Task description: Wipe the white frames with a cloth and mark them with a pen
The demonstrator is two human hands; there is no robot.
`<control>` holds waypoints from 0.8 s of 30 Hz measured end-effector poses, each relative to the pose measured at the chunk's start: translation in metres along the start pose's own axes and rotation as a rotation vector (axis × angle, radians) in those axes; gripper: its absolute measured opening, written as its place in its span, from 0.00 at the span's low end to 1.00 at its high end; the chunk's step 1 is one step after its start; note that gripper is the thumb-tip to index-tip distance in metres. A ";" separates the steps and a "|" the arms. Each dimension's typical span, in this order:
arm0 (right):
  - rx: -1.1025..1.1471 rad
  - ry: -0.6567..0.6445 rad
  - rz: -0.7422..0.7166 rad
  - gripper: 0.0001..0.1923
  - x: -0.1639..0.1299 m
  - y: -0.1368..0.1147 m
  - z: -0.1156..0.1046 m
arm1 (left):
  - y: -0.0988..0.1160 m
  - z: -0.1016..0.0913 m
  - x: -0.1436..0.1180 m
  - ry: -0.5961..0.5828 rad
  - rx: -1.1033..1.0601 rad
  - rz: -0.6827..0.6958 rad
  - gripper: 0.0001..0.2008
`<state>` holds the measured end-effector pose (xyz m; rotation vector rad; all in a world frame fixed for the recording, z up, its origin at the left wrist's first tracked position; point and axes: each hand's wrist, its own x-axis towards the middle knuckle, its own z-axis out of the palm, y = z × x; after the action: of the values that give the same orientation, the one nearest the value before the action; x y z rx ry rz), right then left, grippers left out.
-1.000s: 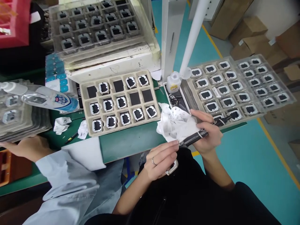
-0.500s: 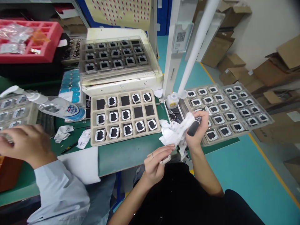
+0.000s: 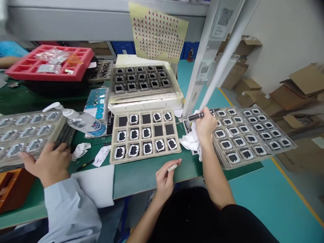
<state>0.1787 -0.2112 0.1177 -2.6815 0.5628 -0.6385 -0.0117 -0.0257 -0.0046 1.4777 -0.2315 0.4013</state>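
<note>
My left hand (image 3: 165, 179) is closed around a small pale metal frame (image 3: 172, 167), seen edge-on above the table's front edge. My right hand (image 3: 205, 127) grips a black marker pen (image 3: 194, 116), which lies across its fingers. A crumpled white cloth (image 3: 189, 141) is under and beside that hand; whether the fingers also touch it I cannot tell. Left of the cloth is a beige tray (image 3: 145, 157) with silver-rimmed black frames in many of its pockets. To the right, clear plastic trays (image 3: 240, 162) hold more such frames.
A co-worker's hand (image 3: 50, 160) rests at trays on the left, near an orange box (image 3: 15, 189). A pump bottle (image 3: 87, 123) leans behind crumpled tissues (image 3: 81, 148). A white post (image 3: 199, 60) rises beside the right-hand trays. Stacked frame trays (image 3: 141, 91) sit at the back.
My right hand has moved up and away from my left, lowering the cloth to the table and keeping the marker. The left hand still holds its frame. The co-worker's hand has shifted right.
</note>
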 end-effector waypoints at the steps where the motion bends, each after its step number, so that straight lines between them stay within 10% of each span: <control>1: -0.021 -0.023 0.007 0.13 0.000 -0.002 0.000 | 0.000 0.000 0.000 -0.005 -0.006 0.003 0.12; 24: -0.124 -0.176 0.025 0.17 0.001 -0.005 -0.005 | 0.000 0.000 0.001 -0.024 -0.061 -0.084 0.14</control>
<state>0.1783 -0.2084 0.1245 -2.8049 0.6044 -0.3668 -0.0111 -0.0261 -0.0038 1.4281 -0.1988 0.3062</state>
